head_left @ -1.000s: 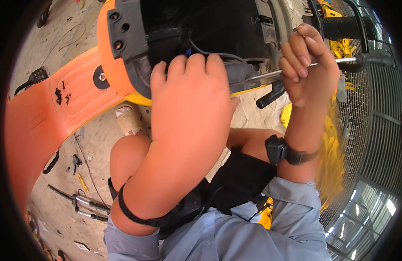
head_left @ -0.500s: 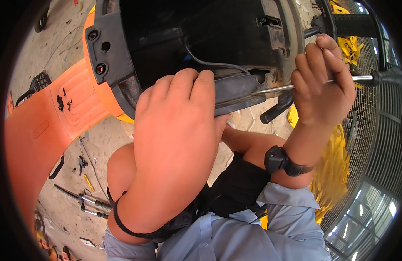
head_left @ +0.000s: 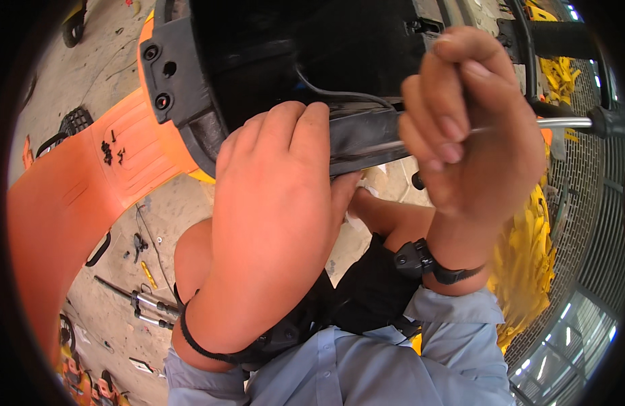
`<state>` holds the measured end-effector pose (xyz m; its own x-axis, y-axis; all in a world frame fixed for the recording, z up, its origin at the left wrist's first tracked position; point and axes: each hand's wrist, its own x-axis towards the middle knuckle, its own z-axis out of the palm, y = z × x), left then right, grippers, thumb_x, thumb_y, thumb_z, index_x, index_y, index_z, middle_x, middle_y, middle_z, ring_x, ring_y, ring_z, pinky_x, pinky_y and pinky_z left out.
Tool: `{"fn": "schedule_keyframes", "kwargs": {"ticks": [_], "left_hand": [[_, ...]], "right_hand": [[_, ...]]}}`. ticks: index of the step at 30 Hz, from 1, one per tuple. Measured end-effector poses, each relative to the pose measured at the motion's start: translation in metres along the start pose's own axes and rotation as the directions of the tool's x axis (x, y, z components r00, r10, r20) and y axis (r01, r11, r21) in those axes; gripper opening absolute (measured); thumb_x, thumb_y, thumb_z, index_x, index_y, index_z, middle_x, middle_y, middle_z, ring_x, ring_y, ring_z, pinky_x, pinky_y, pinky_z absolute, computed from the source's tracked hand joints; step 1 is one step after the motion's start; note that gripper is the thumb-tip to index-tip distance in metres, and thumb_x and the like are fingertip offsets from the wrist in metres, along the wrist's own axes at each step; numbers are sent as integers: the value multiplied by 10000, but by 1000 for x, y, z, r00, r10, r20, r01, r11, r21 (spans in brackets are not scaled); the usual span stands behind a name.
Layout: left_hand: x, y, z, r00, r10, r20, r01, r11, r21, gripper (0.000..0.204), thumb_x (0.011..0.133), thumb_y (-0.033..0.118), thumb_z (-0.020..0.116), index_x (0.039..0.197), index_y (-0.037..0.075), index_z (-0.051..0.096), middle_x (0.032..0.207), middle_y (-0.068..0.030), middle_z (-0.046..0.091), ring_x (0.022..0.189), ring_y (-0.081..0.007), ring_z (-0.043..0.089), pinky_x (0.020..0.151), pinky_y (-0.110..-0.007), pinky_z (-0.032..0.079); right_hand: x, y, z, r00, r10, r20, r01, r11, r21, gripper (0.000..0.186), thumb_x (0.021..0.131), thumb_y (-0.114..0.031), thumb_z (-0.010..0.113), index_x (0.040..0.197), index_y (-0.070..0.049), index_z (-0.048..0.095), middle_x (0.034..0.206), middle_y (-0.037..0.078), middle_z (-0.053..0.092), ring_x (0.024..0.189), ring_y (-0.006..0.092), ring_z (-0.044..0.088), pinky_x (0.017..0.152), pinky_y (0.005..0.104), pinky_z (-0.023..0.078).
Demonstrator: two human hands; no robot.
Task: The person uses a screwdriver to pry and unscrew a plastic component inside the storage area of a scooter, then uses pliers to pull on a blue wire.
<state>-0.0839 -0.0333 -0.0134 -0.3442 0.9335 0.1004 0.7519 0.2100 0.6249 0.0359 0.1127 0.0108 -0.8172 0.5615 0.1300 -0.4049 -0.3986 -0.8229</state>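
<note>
Left grip (head_left: pixel 275 179) clasps a scuffed black plastic rim (head_left: pixel 366 133); right grip (head_left: pixel 492 159) curls loosely around a slender, shiny metal shaft (head_left: pixel 563 122).

Black screws (head_left: pixel 107 153) lie on the orange panel (head_left: pixel 62 183), silver tubes (head_left: pixel 155 302) and a yellow rod (head_left: pixel 148 274) on the floor (head_left: pixel 96 51).

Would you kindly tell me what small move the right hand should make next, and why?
I would probably slide the right hand a little toward the black handle of the straight tool with the silver metal shaft: that hand's curled fingers cover where the shaft would meet the long black plastic rim, so the contact cannot be checked. The left hand grips that rim.
</note>
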Motion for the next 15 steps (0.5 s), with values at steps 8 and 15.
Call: {"fn": "schedule_keyframes", "kwargs": {"ticks": [8, 15], "left_hand": [[-14, -4, -16, 997, 39, -67, -45, 994, -102, 688, 701, 55, 842, 1327, 18, 561, 1251, -185, 605, 1166, -380, 584, 1014, -434, 463], [-27, -11, -27, 972, -12, -235, -16, 993, -114, 575, 749, 36, 807, 1280, 9, 587, 1198, -143, 634, 1137, -271, 608, 1009, -365, 459]], "right_hand": [[-4, -8, 0, 998, -3, -57, -5, 991, -137, 335, 1025, -125, 382, 1249, 66, 544, 726, 36, 437, 560, 105, 381, 446, 248, 394], [-14, -15, -10, 997, -69, 34, 72, 989, -131, 332, 1029, -107, 355, 1270, 73, 496, 746, 19, 425, 598, 95, 369, 464, 223, 368]]}}
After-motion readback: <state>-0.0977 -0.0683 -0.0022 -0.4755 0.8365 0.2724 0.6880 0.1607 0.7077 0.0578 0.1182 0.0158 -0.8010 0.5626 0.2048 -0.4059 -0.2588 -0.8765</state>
